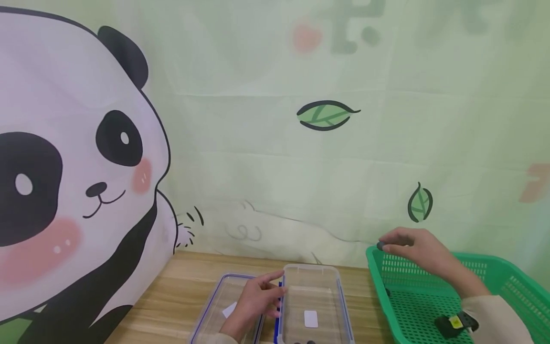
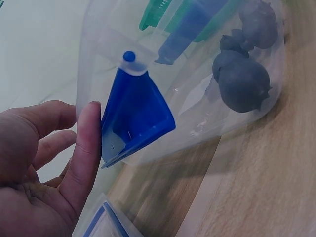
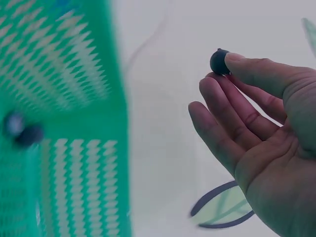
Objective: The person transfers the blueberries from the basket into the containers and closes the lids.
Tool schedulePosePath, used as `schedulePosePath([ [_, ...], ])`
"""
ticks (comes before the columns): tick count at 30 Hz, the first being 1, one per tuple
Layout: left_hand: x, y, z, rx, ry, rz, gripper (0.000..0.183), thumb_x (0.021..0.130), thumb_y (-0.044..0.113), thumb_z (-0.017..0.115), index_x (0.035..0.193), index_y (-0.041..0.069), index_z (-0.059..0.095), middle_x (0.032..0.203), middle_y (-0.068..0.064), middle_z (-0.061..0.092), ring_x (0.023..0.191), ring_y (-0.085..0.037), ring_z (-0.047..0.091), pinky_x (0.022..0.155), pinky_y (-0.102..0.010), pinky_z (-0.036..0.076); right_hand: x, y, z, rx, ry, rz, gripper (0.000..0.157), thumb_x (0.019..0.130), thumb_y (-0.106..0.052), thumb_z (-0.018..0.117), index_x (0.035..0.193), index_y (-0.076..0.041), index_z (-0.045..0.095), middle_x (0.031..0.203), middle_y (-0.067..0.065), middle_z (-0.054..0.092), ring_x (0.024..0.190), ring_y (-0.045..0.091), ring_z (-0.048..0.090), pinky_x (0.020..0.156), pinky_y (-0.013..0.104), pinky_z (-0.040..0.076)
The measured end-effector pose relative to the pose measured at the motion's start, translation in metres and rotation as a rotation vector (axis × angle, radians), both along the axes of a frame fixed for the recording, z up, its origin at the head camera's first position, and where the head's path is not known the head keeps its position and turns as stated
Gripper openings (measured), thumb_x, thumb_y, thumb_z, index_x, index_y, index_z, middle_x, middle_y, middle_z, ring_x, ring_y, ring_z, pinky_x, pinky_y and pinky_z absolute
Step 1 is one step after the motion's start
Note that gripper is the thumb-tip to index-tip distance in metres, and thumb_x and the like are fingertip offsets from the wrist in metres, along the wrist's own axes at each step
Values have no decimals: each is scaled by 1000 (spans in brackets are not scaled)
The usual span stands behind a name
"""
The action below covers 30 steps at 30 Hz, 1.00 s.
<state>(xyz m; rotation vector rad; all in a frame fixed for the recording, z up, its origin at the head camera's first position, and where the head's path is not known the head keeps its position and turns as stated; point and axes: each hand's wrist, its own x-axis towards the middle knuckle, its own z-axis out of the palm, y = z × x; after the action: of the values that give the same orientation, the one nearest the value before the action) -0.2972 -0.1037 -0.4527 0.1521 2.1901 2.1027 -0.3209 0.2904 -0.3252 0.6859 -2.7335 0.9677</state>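
Observation:
My right hand (image 1: 418,248) pinches a dark blueberry (image 3: 218,62) between thumb and fingertip, above the left rim of the green basket (image 1: 380,291); the other fingers are loosely bent. At the left side of a clear plastic container (image 1: 333,276), my left hand (image 1: 258,298) rests its fingertips by the rim. Its thumb lies along the blue latch (image 2: 140,113), which hangs unfastened in the left wrist view. Several blueberries (image 2: 244,85) lie at the bottom of the container, seen through its wall. A white label (image 1: 311,319) shows inside its outline.
A clear lid-like piece with a blue edge (image 1: 234,275) lies left of the container on the wooden table (image 1: 172,291). More dark berries (image 3: 30,135) are in the basket. A black strap device with a yellow label (image 1: 455,321) is at my right wrist. A panda-print cloth (image 1: 240,143) hangs behind.

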Motion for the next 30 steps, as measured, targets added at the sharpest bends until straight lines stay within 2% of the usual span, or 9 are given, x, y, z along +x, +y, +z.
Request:
schedulePosePath([
  [7,0,-2,-1,1,13,-5,56,96,5,76,149,2,59,100,-11,68,70,-15,65,56,-27,65,27,-23,15,-136,-46,30,30,104,-27,73,128,-9,74,118,3,76,107,21,72,86,31,62],
  [14,0,-1,-3,15,32,-6,56,96,4,76,149,2,58,99,-10,69,70,-16,65,55,-27,64,51,-40,17,-210,-75,67,28,103,-28,73,126,-11,74,116,1,77,105,16,74,86,28,62],
  [21,-3,1,-4,15,30,6,56,96,3,76,149,1,59,99,-10,68,70,-16,64,54,-26,64,62,-55,8,-253,-72,168,22,103,-22,73,122,-10,75,113,2,77,101,16,75,83,30,64],
  [28,-3,2,-3,12,20,12,55,96,2,75,149,2,59,99,-10,68,69,-15,64,54,-26,64,64,-69,-9,-282,-52,328,18,105,-11,69,121,-8,75,108,3,77,97,14,74,79,30,65],
  [30,-2,1,-3,7,16,12,55,96,3,75,149,2,59,99,-10,68,68,-15,64,54,-26,64,64,-74,-14,-294,-77,362,17,104,-11,69,120,-8,75,107,3,76,97,15,74,80,30,66],
])
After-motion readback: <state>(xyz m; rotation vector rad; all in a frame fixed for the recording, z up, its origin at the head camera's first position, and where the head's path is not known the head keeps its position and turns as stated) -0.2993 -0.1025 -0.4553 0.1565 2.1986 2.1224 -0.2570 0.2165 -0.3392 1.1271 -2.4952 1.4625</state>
